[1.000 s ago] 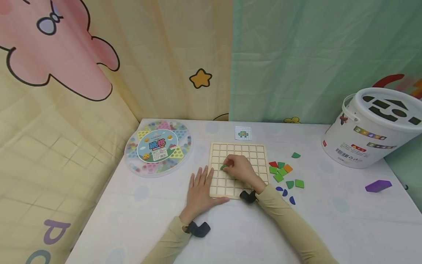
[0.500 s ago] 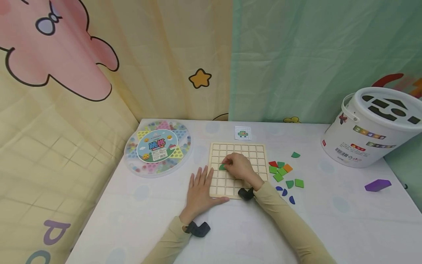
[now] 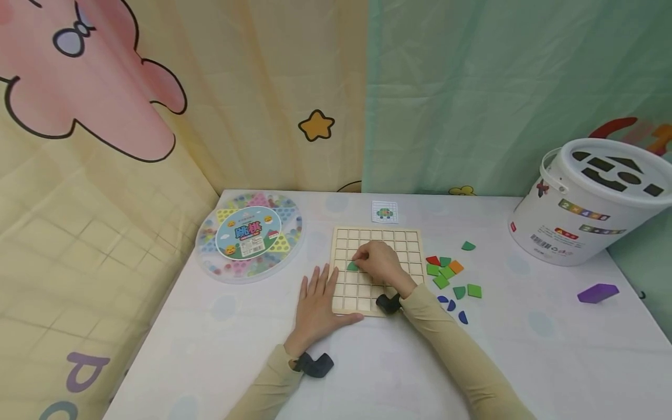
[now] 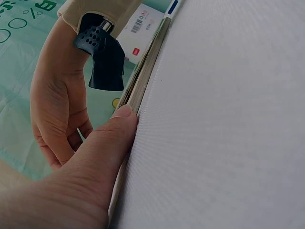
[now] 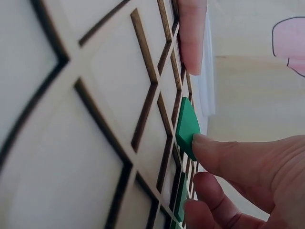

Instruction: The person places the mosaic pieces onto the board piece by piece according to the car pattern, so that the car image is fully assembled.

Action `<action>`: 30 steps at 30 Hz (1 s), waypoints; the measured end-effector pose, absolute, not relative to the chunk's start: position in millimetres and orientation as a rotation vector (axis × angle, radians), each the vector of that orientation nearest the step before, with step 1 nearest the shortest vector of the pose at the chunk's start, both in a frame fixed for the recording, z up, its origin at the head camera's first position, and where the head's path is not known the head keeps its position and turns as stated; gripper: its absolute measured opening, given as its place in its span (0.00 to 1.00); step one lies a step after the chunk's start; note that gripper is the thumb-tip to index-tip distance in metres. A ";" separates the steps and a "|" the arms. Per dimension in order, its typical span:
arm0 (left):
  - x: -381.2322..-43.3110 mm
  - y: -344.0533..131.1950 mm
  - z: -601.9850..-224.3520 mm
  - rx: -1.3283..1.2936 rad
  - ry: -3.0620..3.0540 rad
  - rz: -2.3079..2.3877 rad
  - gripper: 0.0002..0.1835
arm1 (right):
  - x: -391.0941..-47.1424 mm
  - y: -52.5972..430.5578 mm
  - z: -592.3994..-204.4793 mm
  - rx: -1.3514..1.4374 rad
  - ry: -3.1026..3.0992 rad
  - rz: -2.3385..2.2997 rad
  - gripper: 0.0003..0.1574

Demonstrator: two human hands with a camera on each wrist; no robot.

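My right hand [image 3: 380, 261] is over the wooden grid board [image 3: 364, 308], fingers curled, at a green quarter-circle tile [image 3: 352, 266] near the board's left side. The right wrist view has a digit touching the edge of this green tile [image 5: 187, 126], which sits in or on a grid cell. A second green piece [image 5: 181, 198] shows beside the curled fingertips; the hand hides it from the head view. My left hand [image 3: 317, 306] lies spread at the board's lower left corner. Its thumb [image 4: 107, 143] runs along the board's front edge in the left wrist view.
Right of the board lie loose tiles: several green, a red one [image 3: 433, 260], an orange one [image 3: 456, 266] and blue half-circles [image 3: 451, 305]. A pattern card [image 3: 385, 212] is behind the board. Around stand a Chinese checkers set [image 3: 249, 236], a white bucket [image 3: 551, 227] and a purple block [image 3: 598, 293].
The green tile at my right fingertips has gone from tilted to lying flatter on the board. My right hand has shifted very slightly; the left hand holds its place.
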State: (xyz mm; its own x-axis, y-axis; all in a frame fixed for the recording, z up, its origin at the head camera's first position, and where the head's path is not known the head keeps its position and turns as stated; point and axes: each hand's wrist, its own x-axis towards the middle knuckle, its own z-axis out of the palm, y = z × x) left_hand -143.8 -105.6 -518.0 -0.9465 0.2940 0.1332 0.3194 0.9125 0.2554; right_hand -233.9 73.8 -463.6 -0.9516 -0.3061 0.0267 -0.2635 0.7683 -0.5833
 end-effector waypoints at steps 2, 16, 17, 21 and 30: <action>-143.5 -106.1 -517.9 -0.480 -2.983 -0.417 0.63 | -234.4 73.7 -464.5 -0.467 2.887 -0.935 0.03; -142.4 -105.6 -514.1 -0.482 -2.979 -0.461 0.63 | -229.7 72.7 -460.1 -0.420 2.896 -0.822 0.03; -142.5 -105.6 -514.2 -0.481 -2.983 -0.460 0.63 | -229.2 72.9 -459.5 -0.414 2.891 -0.816 0.04; -142.6 -105.5 -514.0 -0.479 -2.986 -0.457 0.63 | -227.9 74.2 -458.7 -0.412 2.866 -0.821 0.06; -142.3 -105.2 -514.7 -0.475 -2.992 -0.452 0.63 | -226.1 85.6 -460.2 -0.565 2.771 -0.866 0.15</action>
State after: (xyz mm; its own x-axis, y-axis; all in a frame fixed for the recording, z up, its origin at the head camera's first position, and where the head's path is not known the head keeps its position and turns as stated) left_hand -142.3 -105.2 -514.7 -0.9489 0.2909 0.1220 0.3140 0.9086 0.2754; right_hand -226.1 85.6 -460.2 -0.9107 -0.4086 -0.0602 -0.3016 0.7576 -0.5788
